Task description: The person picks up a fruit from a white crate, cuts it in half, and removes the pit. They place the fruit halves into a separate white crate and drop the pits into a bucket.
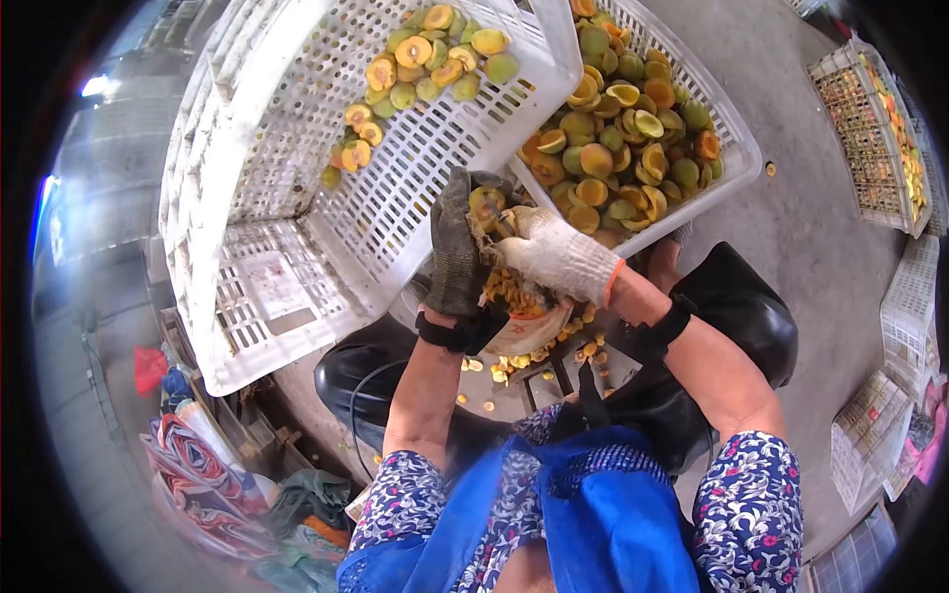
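My left hand [457, 242], in a dark grey glove, is closed round a halved fruit [485, 206]. My right hand [559, 254], in a whitish glove, is closed at the fruit's right side on a small tool [508, 225], mostly hidden by the fingers. Both hands are close together above a pail [530, 334] with orange pieces in it. Behind them on the left, a tilted white crate [395, 203] holds halved fruits [415, 51] with pits. To the right, another white crate [692, 212] is full of hollow fruit halves [596, 160].
More crates stand at the far right, one with fruit [870, 138]. Orange bits [590, 350] lie on the floor round the pail. Bags and cloths [203, 474] are piled at the lower left. My knees flank the pail.
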